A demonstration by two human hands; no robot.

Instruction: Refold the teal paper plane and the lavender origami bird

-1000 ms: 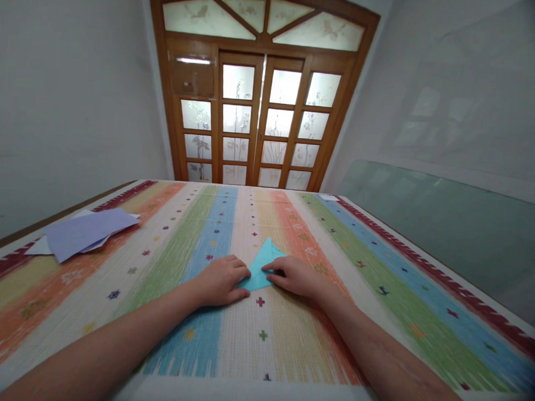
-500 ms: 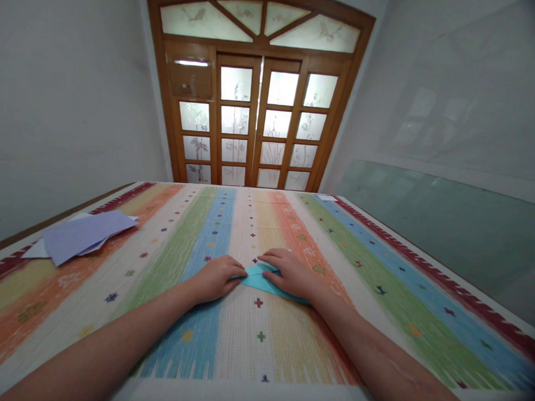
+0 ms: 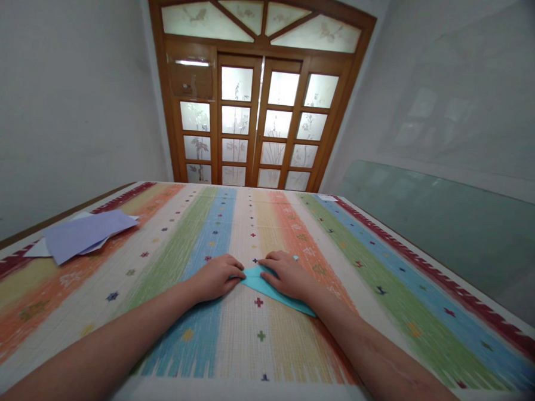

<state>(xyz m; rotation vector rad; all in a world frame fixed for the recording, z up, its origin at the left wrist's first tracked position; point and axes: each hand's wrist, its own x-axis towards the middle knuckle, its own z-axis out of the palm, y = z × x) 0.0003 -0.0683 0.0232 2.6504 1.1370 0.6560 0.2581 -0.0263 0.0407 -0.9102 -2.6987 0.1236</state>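
Under the flat right hand (image 3: pixel 289 274) (left hand (image 3: pixel 217 277) pins its tip) blue paper (image 3: pixel 272 289) lies half hidden.

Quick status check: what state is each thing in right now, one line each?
Blue paper: folded, flat on the cloth, under both hands.
Left hand: pressing the paper's left tip.
Right hand: flat on the paper.
Purple sheets: loose pile, untouched.
Doors: shut.
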